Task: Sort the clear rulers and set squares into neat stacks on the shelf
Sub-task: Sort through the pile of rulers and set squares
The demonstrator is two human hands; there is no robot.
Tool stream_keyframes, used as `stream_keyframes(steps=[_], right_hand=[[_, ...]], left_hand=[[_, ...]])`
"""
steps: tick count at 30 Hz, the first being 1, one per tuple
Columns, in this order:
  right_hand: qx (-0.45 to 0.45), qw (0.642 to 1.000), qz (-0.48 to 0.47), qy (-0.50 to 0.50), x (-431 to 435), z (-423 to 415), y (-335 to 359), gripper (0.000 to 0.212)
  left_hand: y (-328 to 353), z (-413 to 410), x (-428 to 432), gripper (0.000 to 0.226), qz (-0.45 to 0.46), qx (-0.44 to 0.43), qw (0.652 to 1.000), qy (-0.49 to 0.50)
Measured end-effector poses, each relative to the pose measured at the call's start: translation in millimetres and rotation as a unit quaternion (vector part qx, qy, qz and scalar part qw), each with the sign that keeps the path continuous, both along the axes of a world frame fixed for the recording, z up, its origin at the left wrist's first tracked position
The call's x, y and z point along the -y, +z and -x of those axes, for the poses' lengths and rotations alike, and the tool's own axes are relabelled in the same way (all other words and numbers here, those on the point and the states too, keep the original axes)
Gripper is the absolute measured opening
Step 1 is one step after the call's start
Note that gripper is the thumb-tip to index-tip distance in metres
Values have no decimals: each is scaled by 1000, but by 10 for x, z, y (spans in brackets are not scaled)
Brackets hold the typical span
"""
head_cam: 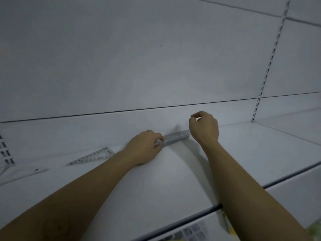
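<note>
The left hand (145,147) pinches the left end of the clear rulers (175,137), far back on the shelf (243,153). The right hand (204,126) curls at their right end, but I cannot tell whether its grip holds anything. Squeezed unevenly, the slick stack could fan out. The set square (93,156) lies apart, left.

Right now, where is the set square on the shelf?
Head view: the set square lies flat on the shelf at left, just left of the left hand, which grips the rulers.
</note>
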State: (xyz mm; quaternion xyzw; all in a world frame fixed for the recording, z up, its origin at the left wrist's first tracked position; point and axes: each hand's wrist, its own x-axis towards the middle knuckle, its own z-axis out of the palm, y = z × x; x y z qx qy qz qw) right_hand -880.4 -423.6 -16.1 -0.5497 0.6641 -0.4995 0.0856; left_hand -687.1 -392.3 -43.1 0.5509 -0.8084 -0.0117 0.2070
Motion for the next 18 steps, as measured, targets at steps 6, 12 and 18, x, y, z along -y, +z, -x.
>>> stream_keyframes(steps=[6,12,18], right_hand=[[-48,995,-4,85,-16,-73,-40,26],[-174,969,2,178,-139,-219,-14,46],[-351,900,20,257,-416,-743,180,72]], left_hand=[[-85,-46,27,38,43,46,998,3],[106,-170,-111,52,43,53,997,33],[367,-811,-483,64,63,75,991,88]])
